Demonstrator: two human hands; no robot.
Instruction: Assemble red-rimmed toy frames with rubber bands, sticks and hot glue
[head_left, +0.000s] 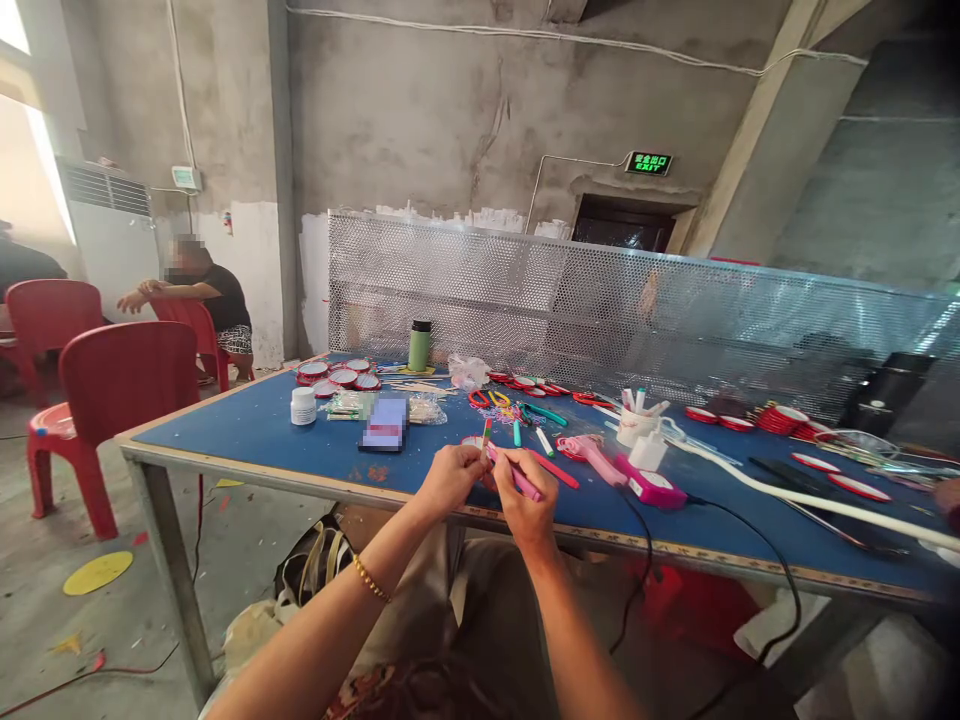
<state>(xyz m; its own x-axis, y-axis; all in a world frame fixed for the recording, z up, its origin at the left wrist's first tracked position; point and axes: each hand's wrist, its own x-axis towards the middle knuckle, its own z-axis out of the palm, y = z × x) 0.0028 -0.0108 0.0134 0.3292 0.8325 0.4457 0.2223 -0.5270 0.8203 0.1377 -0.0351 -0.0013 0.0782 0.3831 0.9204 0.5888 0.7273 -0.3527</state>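
Note:
Both my hands meet above the front edge of the blue table (259,445). My left hand (454,480) is closed round a thin stick (487,432) with a red and green top, held upright. A pink pen (525,484) sits in the closed fingers of my right hand (534,510), its front end close to the stick. Whether the pen touches the stick is hidden by my fingers. Just behind the hands shows part of a round white disc (472,441). To the right lie a red stick-like piece (556,470) and a green-ended white marker (544,442).
Left of my hands are a phone (385,425) and a white jar (303,407). A green bottle (420,345) stands behind. Rightward are a cup of pens (637,425), a magenta box (651,482) with a black cable, and red-rimmed discs (784,418). Metal mesh (480,280) borders the back.

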